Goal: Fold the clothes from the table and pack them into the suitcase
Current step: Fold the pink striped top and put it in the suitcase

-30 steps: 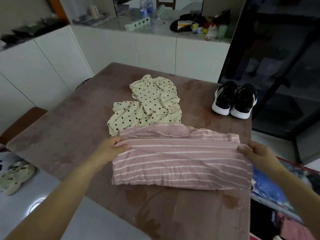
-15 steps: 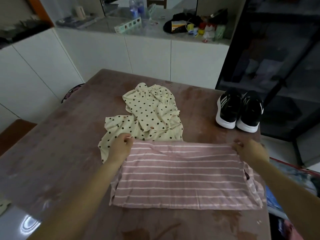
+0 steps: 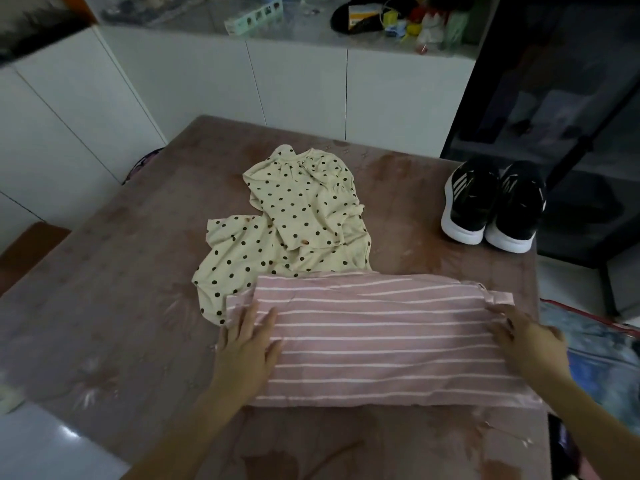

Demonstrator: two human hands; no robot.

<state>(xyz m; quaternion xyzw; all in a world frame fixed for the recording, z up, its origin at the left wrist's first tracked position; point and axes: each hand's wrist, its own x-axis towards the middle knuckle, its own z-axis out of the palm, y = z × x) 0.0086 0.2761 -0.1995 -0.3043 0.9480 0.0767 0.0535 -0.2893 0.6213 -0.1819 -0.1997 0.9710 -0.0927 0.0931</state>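
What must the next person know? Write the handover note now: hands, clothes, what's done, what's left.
Left hand: flat, fingers straight, pressing the left end of the pink striped garment.
Right hand: flat on its right end.
Pink striped garment: folded into a long band near the front of the table, overlapping the polka-dot garment.
Polka-dot garment: crumpled and unfolded, mid-table.
Black sneakers: on the table's far right corner.
Suitcase: only an edge shows, right of the table.
Done: first folds of the striped piece.
Left: finish folding and pack it, then fold and pack the polka-dot one.
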